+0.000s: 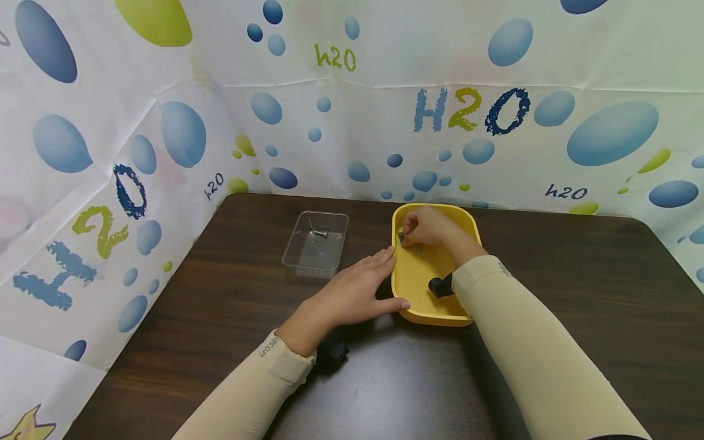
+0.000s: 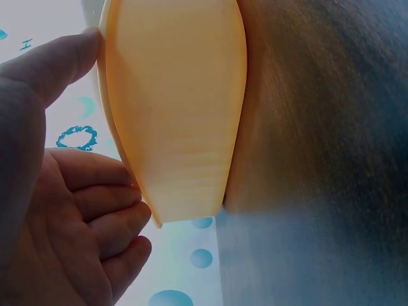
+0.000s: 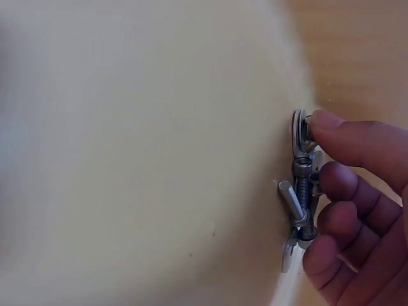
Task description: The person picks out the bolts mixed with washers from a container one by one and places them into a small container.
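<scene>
In the head view, a yellow tray (image 1: 420, 281) sits in front of me. My right hand (image 1: 429, 227) reaches into its far left part, fingers curled beside a small cluster of metal hardware. The right wrist view shows bolts (image 3: 302, 197) and round washers (image 3: 297, 134) bunched along the tray wall, with thumb and fingertips right against them; I cannot tell whether a piece is pinched. My left hand (image 1: 360, 290) rests its extended fingers along the tray's left rim, thumb at the near corner. The left wrist view shows that hand (image 2: 83, 210) beside the tray wall (image 2: 175, 115).
Left of the tray stands a clear plastic box (image 1: 313, 253) with a small bolt (image 1: 319, 233) inside. Both are on a dark wooden table (image 1: 231, 293). A white sheet (image 1: 374, 110) with blue and green drops hangs behind and to the left.
</scene>
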A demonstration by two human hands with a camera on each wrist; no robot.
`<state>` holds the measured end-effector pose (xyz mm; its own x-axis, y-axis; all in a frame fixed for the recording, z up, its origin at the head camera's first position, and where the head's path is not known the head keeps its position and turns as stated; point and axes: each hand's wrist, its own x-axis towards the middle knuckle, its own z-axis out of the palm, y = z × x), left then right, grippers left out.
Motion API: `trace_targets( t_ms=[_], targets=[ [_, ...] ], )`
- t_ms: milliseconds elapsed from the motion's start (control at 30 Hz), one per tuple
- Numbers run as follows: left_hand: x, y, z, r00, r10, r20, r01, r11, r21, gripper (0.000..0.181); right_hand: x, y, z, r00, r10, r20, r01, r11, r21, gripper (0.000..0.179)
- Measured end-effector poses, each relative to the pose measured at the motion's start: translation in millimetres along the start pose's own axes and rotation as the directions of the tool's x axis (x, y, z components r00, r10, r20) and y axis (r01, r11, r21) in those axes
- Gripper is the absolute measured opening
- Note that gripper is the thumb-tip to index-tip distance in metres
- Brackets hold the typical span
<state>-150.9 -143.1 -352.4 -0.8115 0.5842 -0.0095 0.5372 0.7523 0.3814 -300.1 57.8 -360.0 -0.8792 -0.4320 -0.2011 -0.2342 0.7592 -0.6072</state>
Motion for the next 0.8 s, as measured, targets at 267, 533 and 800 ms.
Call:
trace_targets(
  t_ms=[267, 533, 800],
  targets=[
    [0.3, -0.4, -0.4, 1.000, 0.004, 0.000, -0.004, 1.000, -0.006, 0.092, 1.8, -1.0, -0.2, 0.999, -0.028, -0.021, 0.028, 1.000, -0.010, 0.019],
    [1.2, -0.8, 0.8, 1.000, 0.003, -0.007, -0.003, 1.000, -0.012, 0.092, 4.2, 1.0, -0.5, 0.999, -0.009, -0.041, 0.009, 1.000, 0.004, 0.021],
    [2.0, -0.7, 0.7, 1.000, -0.020, 0.000, 0.020, 1.000, -0.022, 0.092, 3.6, -0.4, -3.7, 0.999, 0.021, -0.045, -0.019, 0.999, 0.037, 0.020]
  ],
)
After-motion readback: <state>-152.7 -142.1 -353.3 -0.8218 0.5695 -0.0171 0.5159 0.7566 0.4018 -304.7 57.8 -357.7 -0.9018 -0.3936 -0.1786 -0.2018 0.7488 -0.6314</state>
